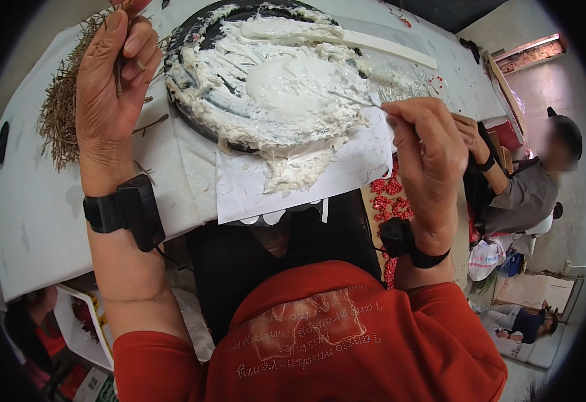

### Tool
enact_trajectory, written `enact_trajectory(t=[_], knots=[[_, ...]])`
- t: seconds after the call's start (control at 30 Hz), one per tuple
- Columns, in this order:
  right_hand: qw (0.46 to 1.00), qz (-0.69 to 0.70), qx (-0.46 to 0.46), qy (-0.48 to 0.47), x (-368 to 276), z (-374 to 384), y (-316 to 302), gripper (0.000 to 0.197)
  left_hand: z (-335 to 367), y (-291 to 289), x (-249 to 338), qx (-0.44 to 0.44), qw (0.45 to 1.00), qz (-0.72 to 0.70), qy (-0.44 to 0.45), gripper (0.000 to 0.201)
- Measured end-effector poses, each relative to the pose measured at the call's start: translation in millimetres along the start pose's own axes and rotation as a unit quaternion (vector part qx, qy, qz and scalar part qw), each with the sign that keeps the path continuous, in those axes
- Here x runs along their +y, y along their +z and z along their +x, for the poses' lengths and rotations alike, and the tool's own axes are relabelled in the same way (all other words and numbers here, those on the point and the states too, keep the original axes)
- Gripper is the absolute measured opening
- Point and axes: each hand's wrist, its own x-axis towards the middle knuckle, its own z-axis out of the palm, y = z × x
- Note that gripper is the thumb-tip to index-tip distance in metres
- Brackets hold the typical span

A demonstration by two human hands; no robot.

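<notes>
The left hand [122,67] is raised on the far left, its fingers closed on thin brown twigs [118,79] that run down across the palm; their upper ends pass out at the far edge of the view. Just left of it, a bushy heap of similar brown stems [61,117] lies on the white-covered surface [31,221].

The right hand [433,147] is just beside the right side of a round black tray [202,130], palm down. Its thumb and forefinger are pinched together on a thin stick [363,102] pointing left over the thick white paste [299,84]; whether its tip dips in is too small to tell.

The paste covers most of the tray, piled in ridges towards the rim and smoother in the middle. A flat white strip [400,52] lies with its left end at the tray's far right side. Under the near side is a white paper sheet [239,197], with a lump of paste spilled onto it. To the right, near the right forearm, small red beads or berries [390,194] lie in clusters on a tan board. Farther right, a co-worker in a dark cap [564,130] sits, one hand [470,137] partly hidden behind the right hand
</notes>
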Motion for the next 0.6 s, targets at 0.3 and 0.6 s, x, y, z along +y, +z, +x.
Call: enact_trajectory(t=[0.3, 0.6], knots=[[0.998, 0.027, -0.053, 0.003, -2.2, -0.5, 17.4, 0.016, 1.7, -0.5, 0.8, -0.001, 1.000, 0.006, -0.004, 0.036], [0.999, 0.039, 0.017, 0.006, -3.4, 3.3, 11.9, 0.019, 1.6, 0.1, -0.5, 0.009, 1.000, 0.007, -0.004, 0.036]])
